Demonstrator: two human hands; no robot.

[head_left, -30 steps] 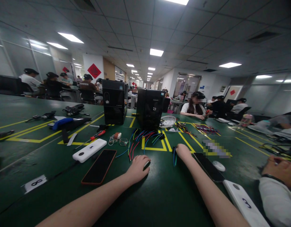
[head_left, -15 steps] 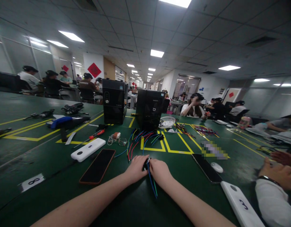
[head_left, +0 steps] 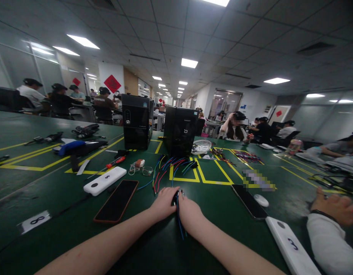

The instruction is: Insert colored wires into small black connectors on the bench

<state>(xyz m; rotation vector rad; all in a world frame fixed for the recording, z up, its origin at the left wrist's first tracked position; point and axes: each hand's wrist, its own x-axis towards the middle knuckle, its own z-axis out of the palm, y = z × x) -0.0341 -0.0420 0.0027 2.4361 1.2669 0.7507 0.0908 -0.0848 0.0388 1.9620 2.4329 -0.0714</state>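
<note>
My left hand [head_left: 164, 204] and my right hand [head_left: 189, 209] rest side by side on the green table [head_left: 64, 198], fingers curled. Between them they pinch a small dark part with a bundle of blue and green wires [head_left: 179, 219] that trails back toward me. Just beyond the hands lie loose coloured wires [head_left: 170, 168], fanned out in front of a black computer case [head_left: 179, 130]. A dark phone [head_left: 116, 201] and a white power bank [head_left: 104, 180] lie to the left of my left hand.
A second black case [head_left: 137, 121] stands at left of centre. A red-handled screwdriver [head_left: 111, 165], glasses [head_left: 140, 168], a white basket [head_left: 202, 146], another phone [head_left: 249, 201], a white mouse [head_left: 261, 200] and a white power bank [head_left: 291, 244] lie around. A co-worker's hand [head_left: 334, 208] is at right.
My right hand has come in from the right with the wire bundle and met my left hand. Both now hold it together, slightly nearer to me.
</note>
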